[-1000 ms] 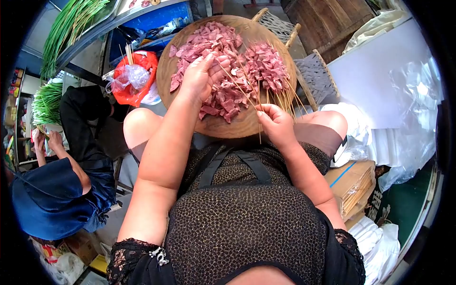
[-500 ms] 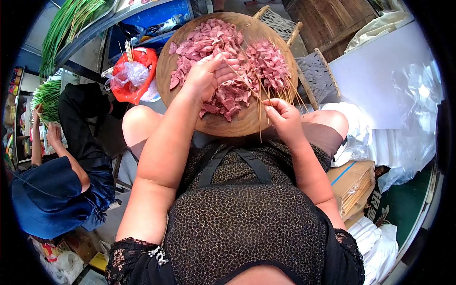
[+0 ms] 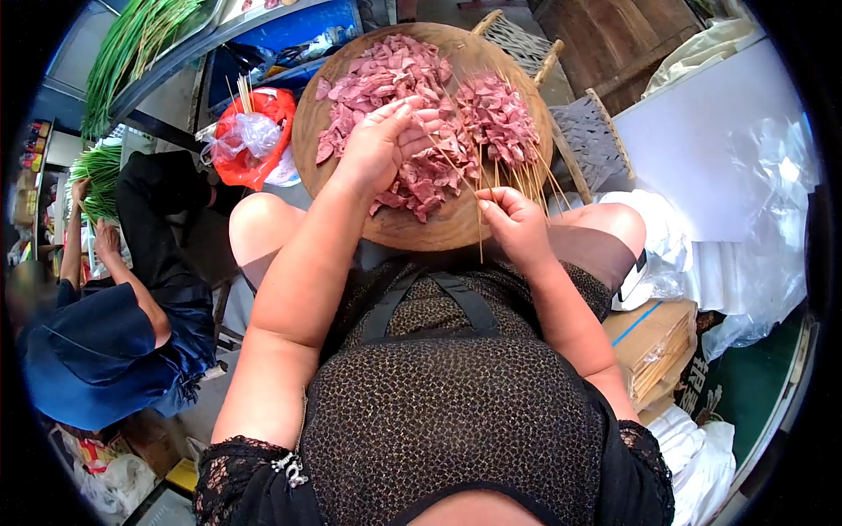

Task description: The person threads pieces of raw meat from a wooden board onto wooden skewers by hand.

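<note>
A round wooden board point(image 3: 421, 235) in front of me carries a large pile of pink meat pieces point(image 3: 386, 74). To its right lies a smaller pile of skewered meat point(image 3: 495, 110), its thin sticks pointing toward me. My right hand point(image 3: 513, 223) pinches a thin wooden skewer point(image 3: 456, 167) near its lower end. The skewer slants up and left toward my left hand point(image 3: 390, 140), which is palm up over the large pile with its fingers slightly curled and apart. Whether a small meat piece lies at its fingertips is unclear.
At the left, a red bag point(image 3: 254, 145) holds clear plastic and sticks. A co-worker in blue point(image 3: 105, 351) sits at far left, hands at green stalks point(image 3: 98, 180). A woven stool point(image 3: 592, 140) stands behind the board; cardboard point(image 3: 653, 342) lies at my right.
My left hand has shifted slightly, still over the meat; my right hand keeps its pinch on the skewer. The co-worker's hands have moved up to the green stalks.
</note>
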Available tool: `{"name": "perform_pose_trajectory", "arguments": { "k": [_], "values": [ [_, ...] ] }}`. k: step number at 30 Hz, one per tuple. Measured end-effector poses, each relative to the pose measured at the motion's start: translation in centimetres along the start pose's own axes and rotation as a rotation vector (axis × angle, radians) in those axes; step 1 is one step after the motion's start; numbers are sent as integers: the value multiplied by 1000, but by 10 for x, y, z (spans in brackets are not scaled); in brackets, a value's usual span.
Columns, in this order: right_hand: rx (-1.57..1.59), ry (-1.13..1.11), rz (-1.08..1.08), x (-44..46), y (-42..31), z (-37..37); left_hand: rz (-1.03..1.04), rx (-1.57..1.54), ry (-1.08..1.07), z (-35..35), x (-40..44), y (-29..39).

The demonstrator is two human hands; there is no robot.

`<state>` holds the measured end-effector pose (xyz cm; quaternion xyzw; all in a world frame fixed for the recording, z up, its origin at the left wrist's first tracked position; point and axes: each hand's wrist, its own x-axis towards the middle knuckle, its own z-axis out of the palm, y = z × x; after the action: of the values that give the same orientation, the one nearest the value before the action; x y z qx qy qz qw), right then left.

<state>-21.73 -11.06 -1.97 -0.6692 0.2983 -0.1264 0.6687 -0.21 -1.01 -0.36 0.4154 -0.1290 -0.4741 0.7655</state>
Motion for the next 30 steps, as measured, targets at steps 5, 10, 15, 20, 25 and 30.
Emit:
{"name": "perform_pose_trajectory", "arguments": {
  "k": [5, 10, 15, 20, 25, 30],
  "values": [
    [27, -63, 31, -1, -1, -5, -42, 64, 43, -1, -4, 0],
    [34, -109, 27, 2, 2, -11, -99, -65, 154, 10, -14, 2],
    [16, -113, 41, 4, 4, -15, -102, -148, 234, 6, -10, -10],
    [83, -139, 110, 6, 11, -18, -183, -123, 185, 15, -12, -20],
    [277, -57, 145, 10, 8, -22, -335, 96, 58, 39, -6, -39],
    [462, 151, 96, 18, 1, -41, 530, 1676, -220, 37, 46, -38]
  ]
}}
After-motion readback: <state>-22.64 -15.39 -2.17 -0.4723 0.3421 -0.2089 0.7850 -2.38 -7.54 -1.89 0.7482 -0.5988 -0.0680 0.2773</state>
